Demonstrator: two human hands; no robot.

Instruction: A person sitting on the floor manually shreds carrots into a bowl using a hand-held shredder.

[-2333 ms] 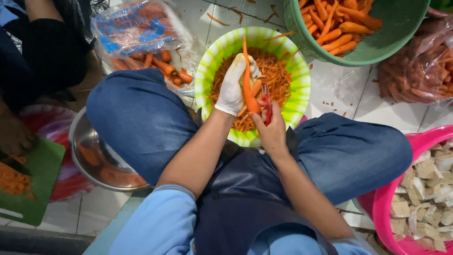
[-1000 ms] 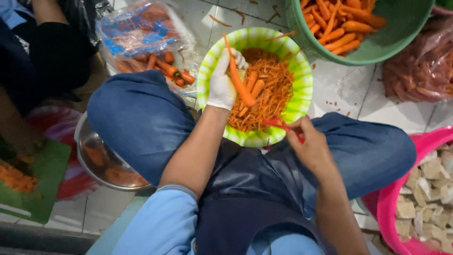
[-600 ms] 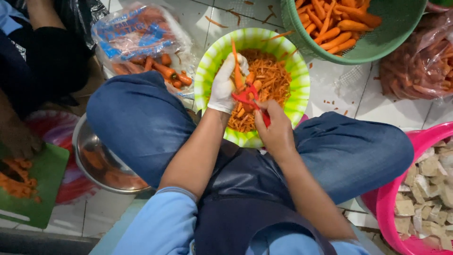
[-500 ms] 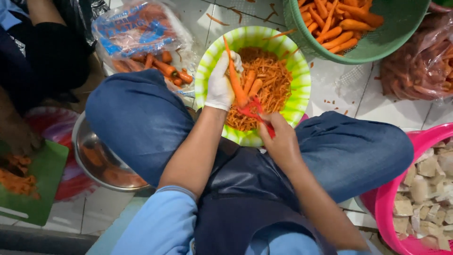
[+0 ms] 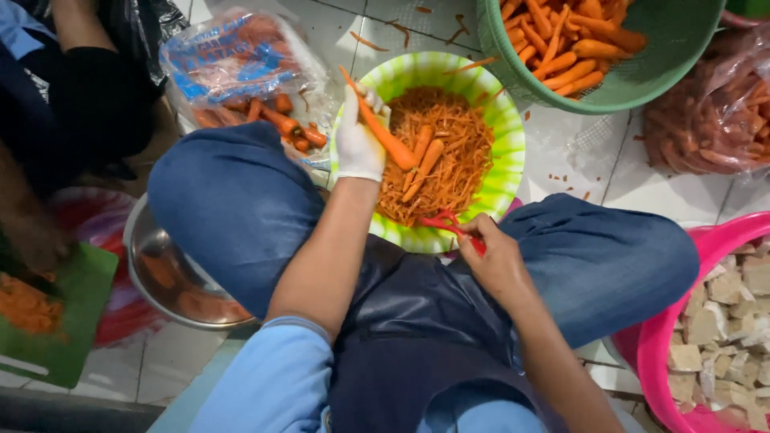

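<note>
Withdrawn nearward, right hand (image 5: 499, 261) grips red peeler (image 5: 451, 226); white-gloved left hand (image 5: 358, 143) clamps tapered orange carrot (image 5: 378, 131). Recommend full-length strokes.

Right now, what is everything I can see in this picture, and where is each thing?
Long orange carrot: one, held over the bowl by the gloved left hand.
Green-and-white striped plastic bowl: one, between the knees, holding orange carrot shreds and two whole carrots.
Red peeler: one, in the right hand at the bowl's near rim.
Green mesh basket: one, top right, full of carrots.
Clear plastic bags of carrots: one top left, one far right.
Round steel bowl: one, left of the knee.
Green cutting board: one, far left.
Pink plastic tub: one, lower right, holding pale chunks.
Left hand: white glove.
Right hand: bare.
</note>
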